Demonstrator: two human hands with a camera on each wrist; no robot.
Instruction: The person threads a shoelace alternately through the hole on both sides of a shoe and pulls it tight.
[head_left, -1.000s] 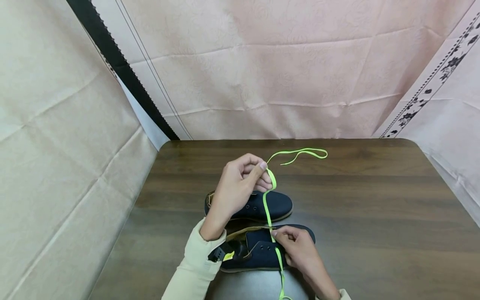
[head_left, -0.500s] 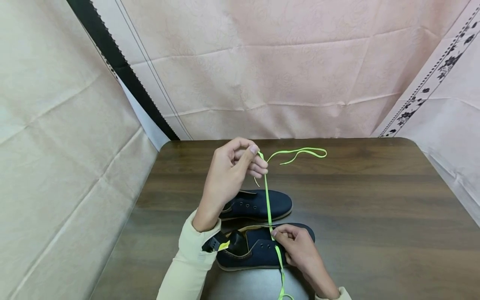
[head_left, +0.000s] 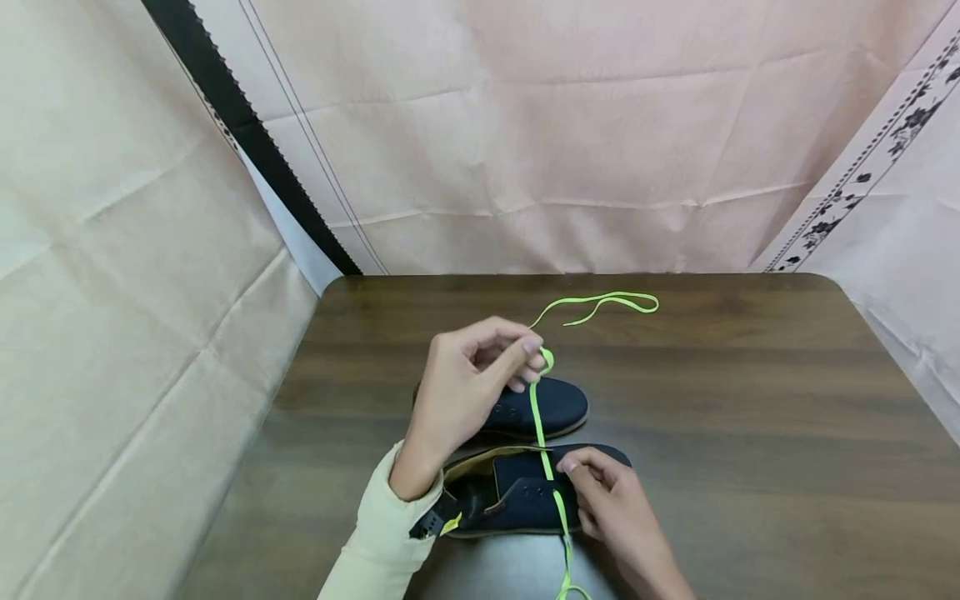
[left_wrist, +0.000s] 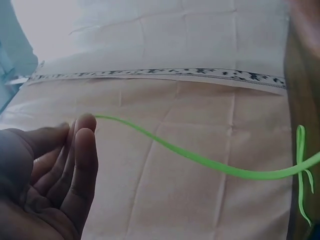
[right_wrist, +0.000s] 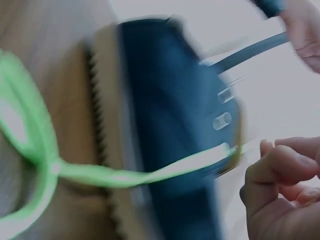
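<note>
Bright green lace (head_left: 538, 418): threaded through the toe-end eyelet of the near shoe (head_left: 517, 515), rising toward 12 o'clock, trailing toward 6 o'clock, lower end cut off by the head view's bottom edge. Near shoe: toe at 3 o'clock. Left hand (head_left: 476, 371): raised at 11 o'clock from the near shoe, wrist toward 7 o'clock, thumb and index finger pinching the lace; pinch point partly masked by the fingertips. Right hand (head_left: 611, 498): over the near shoe's toe, forearm toward 5 o'clock, fingers curled, tips just beside the lace; any hold impossible to tell, right wrist view blurred. Far shoe (head_left: 558, 404): at 12 o'clock, heel mostly hidden behind left hand. On the table (head_left: 750, 400): looped green length (head_left: 577, 299) at 2 o'clock from left hand, link to held lace obscured.
</note>
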